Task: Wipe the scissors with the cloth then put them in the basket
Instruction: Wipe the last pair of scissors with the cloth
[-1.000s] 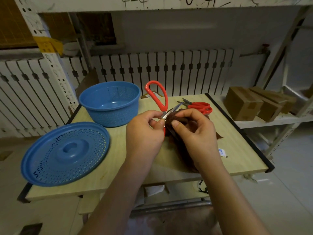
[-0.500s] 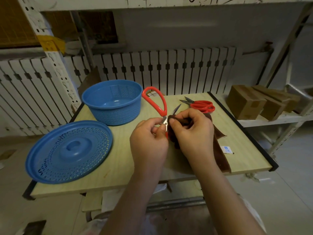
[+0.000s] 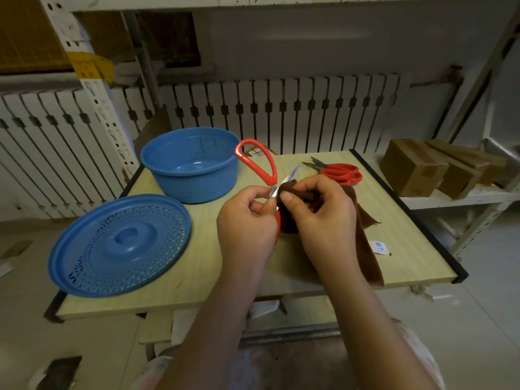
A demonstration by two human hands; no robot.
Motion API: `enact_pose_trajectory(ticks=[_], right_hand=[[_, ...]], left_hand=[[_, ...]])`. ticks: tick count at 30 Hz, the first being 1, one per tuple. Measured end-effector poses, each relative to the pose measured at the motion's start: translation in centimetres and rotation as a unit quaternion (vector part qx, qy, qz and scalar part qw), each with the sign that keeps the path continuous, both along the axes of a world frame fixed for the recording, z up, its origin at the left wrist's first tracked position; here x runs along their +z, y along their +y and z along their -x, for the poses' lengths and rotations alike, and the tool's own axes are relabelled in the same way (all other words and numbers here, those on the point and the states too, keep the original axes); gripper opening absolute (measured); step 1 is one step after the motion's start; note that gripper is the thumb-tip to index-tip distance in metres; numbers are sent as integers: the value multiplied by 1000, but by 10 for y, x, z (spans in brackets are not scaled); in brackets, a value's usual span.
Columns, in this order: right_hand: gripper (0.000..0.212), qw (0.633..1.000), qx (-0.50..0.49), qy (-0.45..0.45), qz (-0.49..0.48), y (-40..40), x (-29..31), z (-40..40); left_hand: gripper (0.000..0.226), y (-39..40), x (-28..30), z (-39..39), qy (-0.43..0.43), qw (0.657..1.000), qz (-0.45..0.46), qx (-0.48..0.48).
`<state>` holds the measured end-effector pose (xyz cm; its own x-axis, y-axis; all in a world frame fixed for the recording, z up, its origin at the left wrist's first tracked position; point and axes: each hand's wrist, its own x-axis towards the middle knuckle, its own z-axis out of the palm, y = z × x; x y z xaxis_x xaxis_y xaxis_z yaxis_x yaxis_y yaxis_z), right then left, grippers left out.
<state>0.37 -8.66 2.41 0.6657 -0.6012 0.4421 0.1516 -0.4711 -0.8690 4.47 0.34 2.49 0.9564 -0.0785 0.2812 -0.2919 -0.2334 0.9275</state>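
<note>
Two hands working, two red scissors, one cloth. Left hand (image 3: 247, 223) pinching held scissors (image 3: 260, 161) near pivot, red loop rising above knuckles, blade tip poking past fingers. Right hand (image 3: 323, 212) clutching brown cloth (image 3: 365, 243) against blade, cloth trailing beneath wrist. Lid (image 3: 118, 243) lying left of left hand. Basket (image 3: 194, 164) sitting beyond left hand, nothing inside. Second scissors (image 3: 337, 171) lying beyond right hand.

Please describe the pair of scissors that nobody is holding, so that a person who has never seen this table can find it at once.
Start at the wooden table and look to its far right corner, beyond the brown cloth. The idle scissors lie flat there, blades pointing left toward the blue basket. Unlike the held scissors, raised in the left hand, no hand touches them.
</note>
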Motion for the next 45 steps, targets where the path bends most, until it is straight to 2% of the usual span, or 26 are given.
enact_pose_trajectory(ticks=[2, 8, 12, 18, 23, 25, 32, 37, 42, 45], right_hand=[[12, 1000, -12, 4, 12, 2, -2, -4], [14, 998, -52, 16, 35, -2, -8, -10], [15, 996, -76, 32, -40, -22, -7, -4], [27, 999, -27, 0, -29, -13, 8, 3], [20, 999, 27, 25, 28, -4, 4, -4], [18, 999, 25, 20, 7, -4, 2, -6], [15, 999, -30, 26, -13, -9, 6, -12], [18, 997, -46, 0, -65, -25, 10, -8], [15, 1000, 17, 21, 3, -10, 8, -3], [15, 998, 17, 26, 53, -2, 3, -8]], left_hand=[[26, -1, -2, 2, 5, 1000, 8, -7], [18, -2, -10, 3, 40, 997, 59, -11], [16, 3, -8, 1, 50, 996, 75, -7], [20, 3, -4, -2, 48, 997, 58, -10], [29, 1, -2, -2, 29, 999, 21, -5], [31, 1, -3, -2, 20, 1000, 11, 2], [13, 2, -5, -4, 21, 999, 24, -5], [22, 6, -6, -7, 49, 998, 45, -4], [13, 3, -5, -10, 40, 998, 37, -9], [18, 2, -5, -5, 20, 1000, 6, -15]])
